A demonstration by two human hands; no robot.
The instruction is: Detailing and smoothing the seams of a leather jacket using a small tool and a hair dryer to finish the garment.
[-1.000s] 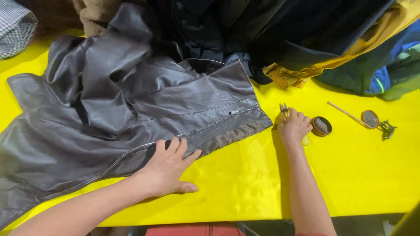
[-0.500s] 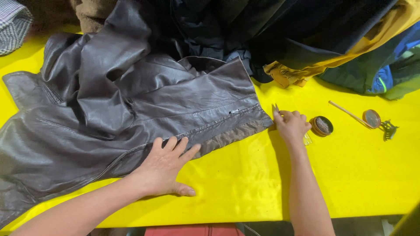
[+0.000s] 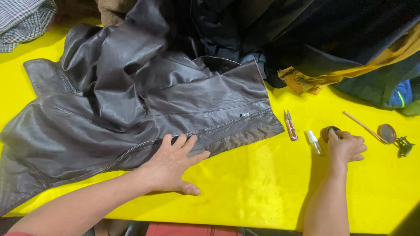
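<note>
- Head view looks down on a yellow table [image 3: 271, 192]; its near edge and both forearms are cut off at the bottom of the picture.
- Dark brown leather jacket [image 3: 131, 113] lies spread across the left half of the table, creased and glossy, its zipper edge running along the lower hem; its far left part runs out of the picture.
- Left hand [image 3: 173, 164] lies flat, fingers spread and released, palm pressing the jacket's lower edge beside the zipper, thumb out on the bare table.
- Right hand [image 3: 345, 146] is curled over a small round brown tin [image 3: 327, 132], fingers touching its rim; most of the tin is hidden under the hand, so whether it is gripped cannot be told.
- Small clear bottle [image 3: 313, 142] with a white cap lies just left of the tin, and pink thread snips [image 3: 290, 125] lie further left, near the jacket's corner.
- Round brown lid [image 3: 386, 133], a thin wooden stick [image 3: 361, 126] and a dark green clip [image 3: 404, 146] lie to the right.
- Heap of dark clothes [image 3: 306, 39] with a mustard lining fills the far side, its pieces hard to tell apart.
- Checked cloth [image 3: 24, 19] sits at the top left corner, cut off.
</note>
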